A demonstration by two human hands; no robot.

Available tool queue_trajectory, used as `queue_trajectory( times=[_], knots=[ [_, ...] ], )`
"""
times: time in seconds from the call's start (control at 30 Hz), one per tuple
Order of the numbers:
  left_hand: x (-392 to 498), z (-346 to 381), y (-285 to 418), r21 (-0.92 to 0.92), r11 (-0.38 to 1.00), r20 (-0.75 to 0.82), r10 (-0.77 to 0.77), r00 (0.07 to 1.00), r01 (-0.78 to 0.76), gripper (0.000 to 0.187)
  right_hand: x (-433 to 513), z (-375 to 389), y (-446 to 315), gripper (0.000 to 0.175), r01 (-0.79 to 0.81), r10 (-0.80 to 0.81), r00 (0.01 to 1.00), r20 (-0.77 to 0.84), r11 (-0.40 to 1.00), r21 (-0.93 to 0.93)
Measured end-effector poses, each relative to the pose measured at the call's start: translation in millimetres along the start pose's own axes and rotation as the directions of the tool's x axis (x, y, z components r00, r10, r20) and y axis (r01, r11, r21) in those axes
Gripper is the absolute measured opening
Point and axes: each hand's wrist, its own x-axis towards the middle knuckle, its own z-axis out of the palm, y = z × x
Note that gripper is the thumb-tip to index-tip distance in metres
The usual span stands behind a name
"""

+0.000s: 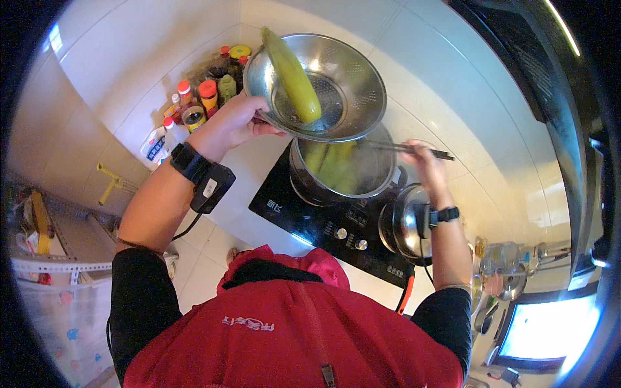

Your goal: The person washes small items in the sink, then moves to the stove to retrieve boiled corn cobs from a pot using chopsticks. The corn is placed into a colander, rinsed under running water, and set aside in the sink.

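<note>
My left hand grips the near left rim of a perforated steel colander, tilted above the far side of a deep pot. One long yellow-green ear, looking like corn in its husk, lies in the colander with its thin end over the rim. Below, the steaming pot stands on a black induction cooktop and holds more green-yellow pieces, blurred by steam. In my right hand are dark chopsticks, reaching over the pot's right side; their tips are blurred.
A lidded steel pan stands on the cooktop right of the pot. Sauce bottles crowd the left corner by the tiled wall. A range hood overhangs the upper right. Glass jars stand at the right, near a bright window.
</note>
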Motion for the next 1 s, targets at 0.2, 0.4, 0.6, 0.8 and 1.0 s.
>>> queue_trajectory(
  times=[0.2, 0.4, 0.6, 0.8, 1.0],
  knots=[
    [-7.7, -3.3, -1.9, -0.065, 0.997, -0.030, 0.047, 0.998, -0.049, 0.039, 76.4, 55.7, 50.5, 0.029, -0.103, 0.105, 0.994, -0.014, 0.990, 0.093],
    [-23.0, -7.0, 0.3, -0.066, 0.997, -0.010, 0.032, 0.999, -0.032, 0.044, 146.9, 60.8, 112.5, 0.031, -0.176, 0.174, 0.983, 0.050, 0.984, 0.035],
    [-29.6, -3.4, -0.1, -0.107, 0.992, -0.015, 0.059, 0.998, -0.060, 0.052, 170.7, 94.1, 129.7, 0.034, 0.443, -0.184, 0.871, 0.456, 0.695, -0.566],
    [-30.6, -9.4, 2.7, -0.140, 0.986, 0.038, 0.092, 0.995, -0.086, 0.053, 174.5, 92.3, 127.9, 0.038, 0.737, -0.293, 0.676, 0.676, 0.244, -0.631],
    [-35.3, -8.5, 4.6, -0.165, 0.977, 0.030, 0.141, 0.990, -0.134, 0.059, 145.0, 60.2, 125.3, 0.042, 0.849, -0.401, 0.420, 0.814, -0.143, -0.508]
  ],
)
